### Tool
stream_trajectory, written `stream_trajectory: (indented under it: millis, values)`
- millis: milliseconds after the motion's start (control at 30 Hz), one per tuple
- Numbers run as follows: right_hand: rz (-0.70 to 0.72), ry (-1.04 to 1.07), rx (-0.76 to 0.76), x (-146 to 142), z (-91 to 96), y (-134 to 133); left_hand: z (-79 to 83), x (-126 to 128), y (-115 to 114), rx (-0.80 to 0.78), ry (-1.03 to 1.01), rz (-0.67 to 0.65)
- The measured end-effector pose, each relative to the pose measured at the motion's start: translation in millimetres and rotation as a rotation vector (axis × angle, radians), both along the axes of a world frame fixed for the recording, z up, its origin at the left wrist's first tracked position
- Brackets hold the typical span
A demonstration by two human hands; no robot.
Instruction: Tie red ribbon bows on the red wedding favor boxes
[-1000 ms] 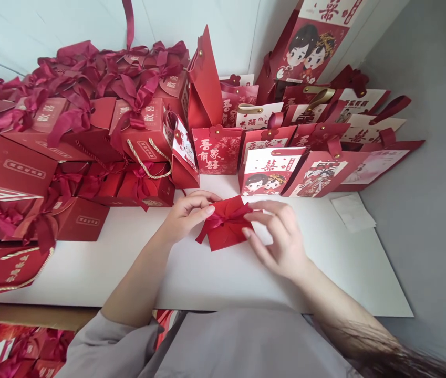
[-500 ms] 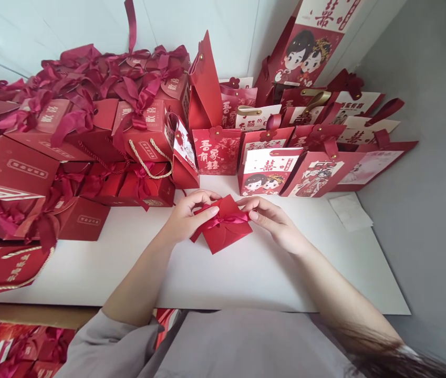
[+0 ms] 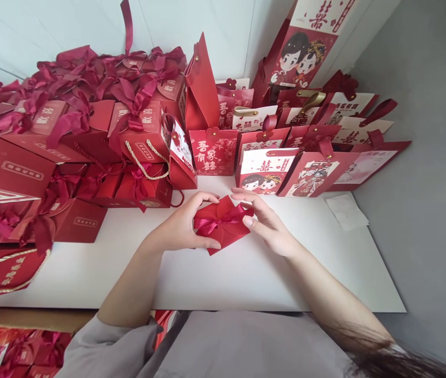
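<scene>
A small red gift box (image 3: 228, 239) with folded petal flaps and a crimson ribbon bow (image 3: 223, 218) sits at the middle of the white table. My left hand (image 3: 181, 220) grips its left side, thumb along the front edge and fingers behind. From the right, my right hand (image 3: 268, 223) curves round the box's right corner, its thumb by the ribbon's end and its fingers reaching over the far side. The underside of the box is hidden.
Stacked red gift boxes (image 3: 76, 220) with ribbons fill the left. Behind my hands stand several red and white gift bags (image 3: 268, 170). A white tissue (image 3: 348, 211) lies at the right by the grey wall (image 3: 423, 184). More red boxes (image 3: 29, 352) are below the table's front left edge.
My left thumb has gone from on top of the bow to the box's front edge. My right hand has come in closer round the right side. The view has shifted slightly.
</scene>
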State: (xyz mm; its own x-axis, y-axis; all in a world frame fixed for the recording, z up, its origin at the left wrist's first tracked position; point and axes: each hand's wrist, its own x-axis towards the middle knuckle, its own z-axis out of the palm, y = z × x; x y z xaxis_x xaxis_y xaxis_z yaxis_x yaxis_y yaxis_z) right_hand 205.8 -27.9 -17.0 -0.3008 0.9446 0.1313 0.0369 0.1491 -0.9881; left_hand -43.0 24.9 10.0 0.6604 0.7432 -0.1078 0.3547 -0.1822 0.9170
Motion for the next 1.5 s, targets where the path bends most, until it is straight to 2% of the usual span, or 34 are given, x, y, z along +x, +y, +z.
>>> stream_trajectory:
  millis: [100,167,267,367,500,767,867,1033,1133,1300,1500]
  values:
    - [-0.026,-0.091,0.053,1,5.2,0,5.9,-3,-4,0.157,0.096,0.016]
    - [-0.042,-0.109,0.069,2,7.1,0,10.1,-6,-5,0.239,0.152,0.079]
    - [-0.061,-0.106,0.078,4,7.2,0,15.4,-11,-7,0.183,0.308,0.185]
    - [-0.036,-0.15,0.08,4,7.2,0,17.6,-13,-13,0.087,0.415,0.12]
    - [-0.001,-0.207,0.069,3,9.5,0,14.5,-9,-22,0.119,0.345,-0.009]
    - [-0.013,-0.231,0.083,14,12.2,0,5.8,-3,-13,0.141,0.182,0.029]
    - [0.001,-0.185,0.037,21,11.3,2,6.2,-2,-10,0.106,0.19,0.073]
    - [-0.015,0.011,-0.079,24,7.2,4,4.7,6,-8,0.047,0.171,0.245]
    - [-0.064,-0.001,-0.121,23,7.6,4,0.3,10,-6,-0.046,0.156,0.316]
    - [-0.055,-0.052,-0.114,26,10.8,2,-8.1,11,-2,-0.16,0.034,0.337]
    - [-0.063,-0.123,-0.012,27,10.8,0,-16.7,15,2,-0.285,-0.128,0.38]
